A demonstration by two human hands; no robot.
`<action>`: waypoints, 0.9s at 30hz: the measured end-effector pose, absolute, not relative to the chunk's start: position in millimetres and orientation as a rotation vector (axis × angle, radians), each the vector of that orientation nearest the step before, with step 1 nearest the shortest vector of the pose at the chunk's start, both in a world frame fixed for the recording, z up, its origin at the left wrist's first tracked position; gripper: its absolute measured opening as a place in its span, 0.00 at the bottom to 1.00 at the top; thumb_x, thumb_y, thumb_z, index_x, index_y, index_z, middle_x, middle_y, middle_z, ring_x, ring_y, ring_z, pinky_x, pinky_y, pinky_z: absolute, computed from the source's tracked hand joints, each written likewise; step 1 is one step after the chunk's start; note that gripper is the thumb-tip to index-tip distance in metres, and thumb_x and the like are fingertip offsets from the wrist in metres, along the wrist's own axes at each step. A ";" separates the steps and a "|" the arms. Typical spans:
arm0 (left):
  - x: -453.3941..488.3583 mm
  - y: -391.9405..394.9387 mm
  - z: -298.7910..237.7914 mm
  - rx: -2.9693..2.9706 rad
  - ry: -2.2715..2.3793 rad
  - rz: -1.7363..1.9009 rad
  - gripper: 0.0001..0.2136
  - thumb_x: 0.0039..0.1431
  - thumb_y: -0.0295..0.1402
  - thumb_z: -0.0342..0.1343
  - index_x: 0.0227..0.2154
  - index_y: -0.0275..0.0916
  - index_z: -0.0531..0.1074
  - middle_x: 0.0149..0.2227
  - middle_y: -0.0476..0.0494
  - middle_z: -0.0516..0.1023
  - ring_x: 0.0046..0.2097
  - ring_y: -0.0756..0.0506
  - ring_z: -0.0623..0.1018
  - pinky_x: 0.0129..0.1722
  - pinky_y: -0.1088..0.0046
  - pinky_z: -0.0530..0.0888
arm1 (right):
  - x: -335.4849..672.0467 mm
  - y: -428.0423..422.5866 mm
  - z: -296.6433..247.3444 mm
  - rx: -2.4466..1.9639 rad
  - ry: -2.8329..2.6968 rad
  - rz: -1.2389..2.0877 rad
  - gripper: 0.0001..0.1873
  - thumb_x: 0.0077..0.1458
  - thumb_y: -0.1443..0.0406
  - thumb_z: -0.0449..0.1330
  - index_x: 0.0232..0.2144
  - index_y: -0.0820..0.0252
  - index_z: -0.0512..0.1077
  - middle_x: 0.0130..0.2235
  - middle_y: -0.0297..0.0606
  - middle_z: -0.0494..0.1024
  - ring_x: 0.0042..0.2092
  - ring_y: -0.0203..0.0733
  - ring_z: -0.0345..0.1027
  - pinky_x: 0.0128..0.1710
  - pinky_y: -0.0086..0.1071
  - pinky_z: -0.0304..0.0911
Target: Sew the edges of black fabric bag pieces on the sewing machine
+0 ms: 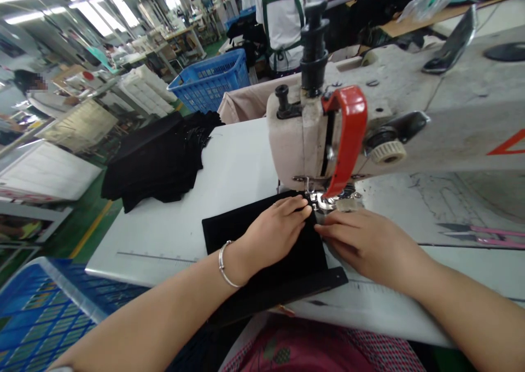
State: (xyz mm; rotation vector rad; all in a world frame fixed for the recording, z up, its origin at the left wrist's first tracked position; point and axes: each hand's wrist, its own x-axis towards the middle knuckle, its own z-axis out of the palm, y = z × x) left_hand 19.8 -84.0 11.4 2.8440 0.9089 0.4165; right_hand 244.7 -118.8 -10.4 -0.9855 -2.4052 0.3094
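A black fabric piece (301,254) lies on the white sewing table, its upper corner by the presser foot (322,201) of a sewing machine (295,137). My left hand (274,232), with a silver bangle at the wrist, rests on top of the cloth, fingers extended and pressing it down close to the foot. At the cloth's right edge is my right hand (361,243), thumb and fingers closed together on the edge; the fingertips are partly hidden. A red guard (348,137) hangs in front of the needle area.
A stack of black fabric pieces (159,158) lies at the table's left end. Pink-handled thread snips (484,234) rest on the right of the machine bed. Blue crates stand at lower left (45,317) and behind the table (213,76). A person in an apron (283,22) stands beyond.
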 end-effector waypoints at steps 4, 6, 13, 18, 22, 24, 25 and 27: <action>18.3 -108.8 37.3 2.769 0.919 0.134 0.16 0.68 0.34 0.48 0.54 0.33 0.69 0.58 0.37 0.71 0.63 0.41 0.67 0.62 0.59 0.68 | 252.4 -117.3 -1.4 -0.924 -2.419 0.591 0.12 0.58 0.72 0.55 0.38 0.56 0.76 0.38 0.38 0.75 0.40 0.41 0.67 0.39 0.36 0.62; 17.8 -132.2 48.7 2.720 0.910 0.072 0.19 0.68 0.38 0.48 0.56 0.32 0.68 0.59 0.36 0.70 0.62 0.40 0.67 0.62 0.60 0.69 | 255.1 -117.8 2.0 -0.852 -2.474 0.739 0.12 0.56 0.73 0.56 0.37 0.53 0.76 0.37 0.35 0.74 0.39 0.39 0.67 0.37 0.35 0.61; 17.9 -184.2 38.5 2.810 0.989 0.206 0.22 0.67 0.36 0.51 0.60 0.29 0.62 0.62 0.35 0.66 0.65 0.39 0.62 0.65 0.58 0.65 | 255.5 -123.7 10.2 -0.734 -2.603 0.919 0.12 0.52 0.74 0.58 0.20 0.56 0.70 0.28 0.28 0.73 0.33 0.36 0.65 0.36 0.36 0.57; 16.2 -187.4 23.1 2.841 0.963 0.281 0.22 0.66 0.32 0.51 0.59 0.27 0.62 0.60 0.35 0.68 0.64 0.40 0.64 0.65 0.61 0.67 | 255.8 -127.2 12.4 -0.732 -2.586 0.939 0.13 0.50 0.74 0.58 0.18 0.56 0.69 0.24 0.27 0.72 0.31 0.35 0.65 0.38 0.36 0.58; 19.3 -188.4 18.7 2.790 0.974 0.313 0.21 0.66 0.32 0.51 0.58 0.27 0.64 0.59 0.36 0.70 0.63 0.40 0.66 0.63 0.61 0.69 | 257.1 -128.7 15.5 -0.762 -2.587 0.931 0.13 0.48 0.76 0.59 0.19 0.55 0.71 0.24 0.25 0.72 0.31 0.34 0.65 0.40 0.36 0.58; 22.2 -190.6 17.7 2.751 1.026 0.298 0.20 0.66 0.32 0.51 0.57 0.28 0.65 0.59 0.36 0.70 0.62 0.39 0.67 0.62 0.59 0.70 | 257.5 -128.8 18.0 -0.765 -2.584 0.940 0.13 0.47 0.76 0.59 0.19 0.54 0.71 0.24 0.25 0.72 0.31 0.35 0.65 0.40 0.36 0.59; 23.5 -191.8 17.1 2.740 1.047 0.295 0.19 0.66 0.32 0.50 0.57 0.29 0.65 0.59 0.37 0.70 0.62 0.39 0.67 0.62 0.59 0.70 | 257.5 -128.6 19.0 -0.776 -2.566 0.948 0.13 0.47 0.76 0.58 0.20 0.54 0.72 0.24 0.25 0.72 0.31 0.35 0.65 0.39 0.35 0.60; 25.0 -193.1 15.8 2.738 1.060 0.315 0.19 0.66 0.33 0.51 0.57 0.30 0.66 0.58 0.37 0.70 0.62 0.39 0.67 0.62 0.59 0.71 | 256.7 -128.0 19.1 -0.826 -2.494 0.922 0.12 0.48 0.76 0.57 0.25 0.54 0.74 0.29 0.28 0.75 0.35 0.36 0.68 0.40 0.34 0.63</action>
